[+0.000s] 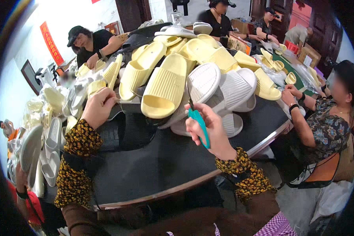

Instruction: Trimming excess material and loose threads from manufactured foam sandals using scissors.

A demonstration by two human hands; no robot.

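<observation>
Black desk (165, 169): slippers (164, 90) heaped upper centre; finished and outstanding pairs indistinguishable. Left hand (99, 108) pinched together, contents too fine to tell; right hand (217, 135) grips teal cutter (196, 117), mid-frame.

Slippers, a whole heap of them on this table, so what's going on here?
The camera wearer's right hand holds a teal-handled tool, apparently small scissors, in front of the heap. The left hand is pinched, seemingly on a thin thread. Yellow slippers and pale grey slippers lie piled on the black table. Other people sit around it; the person at right has both hands raised near the table edge, though what they hold is unclear.
</observation>
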